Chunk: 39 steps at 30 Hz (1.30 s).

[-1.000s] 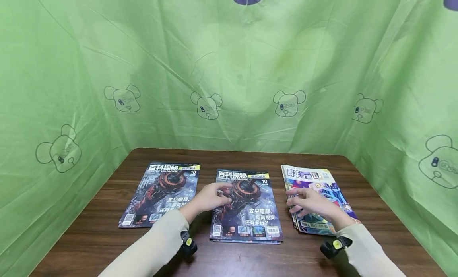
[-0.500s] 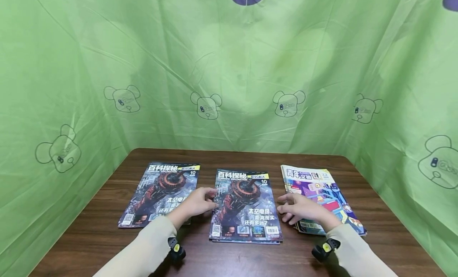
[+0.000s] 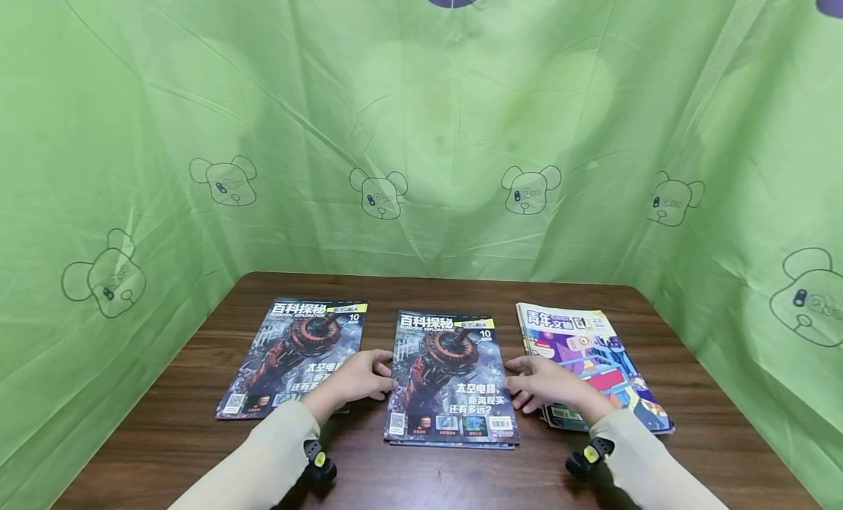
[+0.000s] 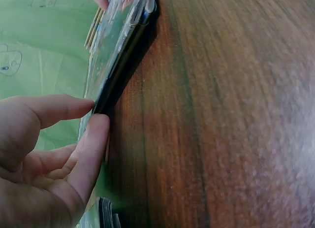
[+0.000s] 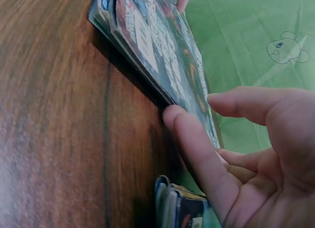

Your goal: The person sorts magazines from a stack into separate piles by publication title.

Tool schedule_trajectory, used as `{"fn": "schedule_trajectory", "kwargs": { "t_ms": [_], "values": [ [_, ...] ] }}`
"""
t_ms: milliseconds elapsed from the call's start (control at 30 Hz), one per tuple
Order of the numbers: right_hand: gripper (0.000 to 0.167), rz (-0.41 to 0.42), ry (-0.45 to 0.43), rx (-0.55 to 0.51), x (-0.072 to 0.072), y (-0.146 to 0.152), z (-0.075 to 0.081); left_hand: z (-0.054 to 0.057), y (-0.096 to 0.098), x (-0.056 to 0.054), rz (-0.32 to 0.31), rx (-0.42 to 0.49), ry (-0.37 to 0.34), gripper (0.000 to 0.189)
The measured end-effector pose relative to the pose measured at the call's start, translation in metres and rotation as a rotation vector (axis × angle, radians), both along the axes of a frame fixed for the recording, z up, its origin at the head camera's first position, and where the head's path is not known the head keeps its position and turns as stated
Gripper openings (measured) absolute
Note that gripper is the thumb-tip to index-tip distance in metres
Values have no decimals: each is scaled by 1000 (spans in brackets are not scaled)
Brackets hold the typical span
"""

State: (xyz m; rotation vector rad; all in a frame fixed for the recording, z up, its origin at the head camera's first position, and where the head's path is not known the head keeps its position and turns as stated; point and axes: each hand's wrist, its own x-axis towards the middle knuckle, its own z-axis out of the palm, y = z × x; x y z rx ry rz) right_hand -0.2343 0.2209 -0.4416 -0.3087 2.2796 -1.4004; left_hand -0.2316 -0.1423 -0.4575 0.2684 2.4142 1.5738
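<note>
A stack of magazines (image 3: 454, 393) with a dark space-scene cover lies in the middle of the table, between both hands. The left hand (image 3: 358, 378) is at its left side. In the left wrist view, thumb and index fingertips (image 4: 100, 122) come right up to the stack's side edge. On the opposite side is the right hand (image 3: 543, 384); in the right wrist view its index fingertip (image 5: 173, 114) meets the lower edge while the thumb stands over the cover side. Both hands have their fingers only slightly bent, thumb apart from index finger.
At the left lies another magazine stack (image 3: 290, 349) with the same cover, partly behind the left hand. A colourful magazine stack (image 3: 612, 364) lies at the right, under the right forearm. A green curtain (image 3: 448, 225) surrounds the brown wooden table (image 3: 435, 481).
The left hand has moved left off the middle cover to its left edge. The right hand has moved left from the colourful stack to the middle stack's right edge. The magazines stay put.
</note>
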Motion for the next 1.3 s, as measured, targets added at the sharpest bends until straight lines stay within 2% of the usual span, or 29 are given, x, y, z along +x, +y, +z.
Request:
{"fn": "schedule_trajectory", "kwargs": {
  "t_ms": [367,667,1067,1300],
  "values": [
    [64,-72,40,94,-1,-9,-1,0,2,-1,0,14,-27,62],
    [58,-115,21,75,-2,-11,-3,-1,2,0,7,21,-19,61],
    [62,-74,-5,45,-1,-13,0,1,2,2,5,52,-36,62],
    [61,-59,13,-16,-3,-11,-1,0,0,-2,3,71,-41,63]
  ]
}}
